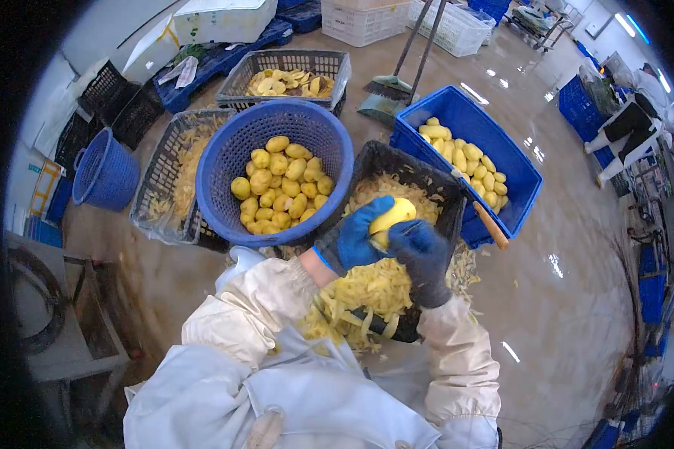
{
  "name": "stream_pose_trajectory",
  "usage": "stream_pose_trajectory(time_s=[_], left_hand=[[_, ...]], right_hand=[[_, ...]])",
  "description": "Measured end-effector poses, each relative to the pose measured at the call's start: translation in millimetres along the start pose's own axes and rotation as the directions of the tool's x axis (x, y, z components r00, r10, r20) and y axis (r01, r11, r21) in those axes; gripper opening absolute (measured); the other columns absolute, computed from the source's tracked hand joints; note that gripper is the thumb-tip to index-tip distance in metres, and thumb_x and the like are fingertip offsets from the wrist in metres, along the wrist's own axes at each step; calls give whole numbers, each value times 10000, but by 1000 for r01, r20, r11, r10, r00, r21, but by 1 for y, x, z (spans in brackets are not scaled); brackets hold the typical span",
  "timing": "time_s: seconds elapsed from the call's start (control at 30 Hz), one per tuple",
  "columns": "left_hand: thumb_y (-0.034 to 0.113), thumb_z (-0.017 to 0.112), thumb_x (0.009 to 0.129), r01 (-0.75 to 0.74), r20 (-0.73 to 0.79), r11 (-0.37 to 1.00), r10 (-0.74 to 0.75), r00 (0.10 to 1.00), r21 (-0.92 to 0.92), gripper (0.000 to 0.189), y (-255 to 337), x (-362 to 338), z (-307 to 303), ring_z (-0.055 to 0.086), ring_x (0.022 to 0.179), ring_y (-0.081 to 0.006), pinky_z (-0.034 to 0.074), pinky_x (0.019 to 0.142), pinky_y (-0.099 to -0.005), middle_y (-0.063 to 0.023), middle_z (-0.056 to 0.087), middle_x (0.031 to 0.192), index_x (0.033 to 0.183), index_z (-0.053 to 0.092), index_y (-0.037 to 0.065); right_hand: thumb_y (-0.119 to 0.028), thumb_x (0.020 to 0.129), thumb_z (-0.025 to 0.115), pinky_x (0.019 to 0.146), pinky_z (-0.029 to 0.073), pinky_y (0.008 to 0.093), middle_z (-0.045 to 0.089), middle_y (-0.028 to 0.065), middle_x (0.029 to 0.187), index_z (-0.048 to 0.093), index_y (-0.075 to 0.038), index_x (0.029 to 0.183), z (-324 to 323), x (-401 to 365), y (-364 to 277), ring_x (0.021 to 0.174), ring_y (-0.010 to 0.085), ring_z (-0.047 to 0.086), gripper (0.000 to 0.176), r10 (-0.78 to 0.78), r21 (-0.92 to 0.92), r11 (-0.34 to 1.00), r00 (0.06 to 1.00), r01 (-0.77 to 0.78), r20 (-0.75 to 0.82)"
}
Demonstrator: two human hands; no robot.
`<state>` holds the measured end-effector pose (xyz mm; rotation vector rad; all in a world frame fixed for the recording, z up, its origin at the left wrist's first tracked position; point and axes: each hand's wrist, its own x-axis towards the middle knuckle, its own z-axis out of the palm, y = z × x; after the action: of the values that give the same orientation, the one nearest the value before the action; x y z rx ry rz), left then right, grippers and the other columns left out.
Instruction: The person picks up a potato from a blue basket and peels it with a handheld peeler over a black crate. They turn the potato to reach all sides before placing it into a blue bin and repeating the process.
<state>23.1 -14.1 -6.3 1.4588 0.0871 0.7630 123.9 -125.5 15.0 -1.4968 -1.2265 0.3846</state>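
Potato (394, 215) in curled L hand (358, 241), curled R hand (425, 254) against it.

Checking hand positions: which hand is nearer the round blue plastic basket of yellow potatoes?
Left. The blue-gloved left hand, holding a yellow potato, sits just beside the basket; the dark-gloved right hand is farther off, beyond it.

One head-worn camera faces forward and steeply down, close above left hand (356, 239) and right hand (424, 258); rim dark, apparently lens-vignetted.

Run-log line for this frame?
left hand: holds potato | right hand: touching potato | below: black crate of peelings
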Motion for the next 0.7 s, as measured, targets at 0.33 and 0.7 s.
stream_pose_trajectory(time_s=[0.33, 0.7], left_hand=[[356, 541, 896, 432, 256, 181, -586, 769, -883, 394, -5, 7, -6, 612, 938, -239, 532, 765, -392, -99, 619, 1039, 1135, 549, 43], [293, 502, 927, 360, 276, 63, -526, 804, -931, 380, -14, 6, -3, 569, 1022, -288, 468, 919, -430, -180, 576, 1113, 1158, 506, -9]], right_hand=[[-134, 836, 647, 536, 431, 219, 593, 21, 751, 585, -24, 950, -13, 0, 7, 601, 97, 540, 169, 383, 407, 843, 924, -353, 8], [-47, 798, 636, 579, 452, 247, 604, 31, 805, 621, -23, 929, -31, 9, 19, 675, 120, 560, 135, 244, 196, 958, 953, -208, -182]])
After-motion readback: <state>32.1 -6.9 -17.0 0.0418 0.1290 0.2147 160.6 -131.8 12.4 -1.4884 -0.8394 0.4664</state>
